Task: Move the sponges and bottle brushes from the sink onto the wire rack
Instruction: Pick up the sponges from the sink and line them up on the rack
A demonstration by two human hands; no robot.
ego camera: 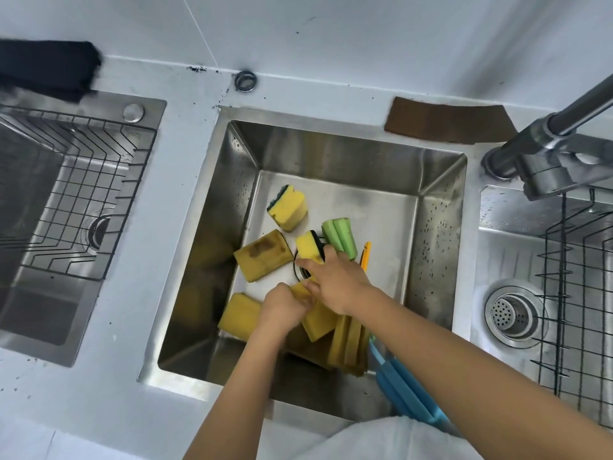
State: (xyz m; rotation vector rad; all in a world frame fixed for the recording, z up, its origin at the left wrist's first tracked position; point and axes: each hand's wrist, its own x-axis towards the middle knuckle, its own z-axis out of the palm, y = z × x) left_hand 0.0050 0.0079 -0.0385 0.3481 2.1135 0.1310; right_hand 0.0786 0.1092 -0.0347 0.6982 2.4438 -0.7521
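The middle steel sink [335, 151] holds several yellow sponges: one with a green pad [288, 207] at the back, a stained one [262, 255] left of the drain, another [239, 313] at the front left. My right hand [335, 280] grips a yellow sponge with a dark pad [308, 247] over the drain. My left hand [285, 307] closes on a yellow sponge [318, 318] beside it. A green bottle brush [339, 237] with an orange handle lies behind my right hand. A blue bottle brush [406, 390] leans at the sink's front right. Wire racks sit over the left sink [83, 174] and right sink [577, 293].
A faucet [547, 141] reaches over the right sink's back corner. A brown cloth [447, 122] lies on the counter behind the middle sink. A black cloth [46, 69] lies at the far left. A stack of yellow-brown cloths [351, 346] sits under my right forearm.
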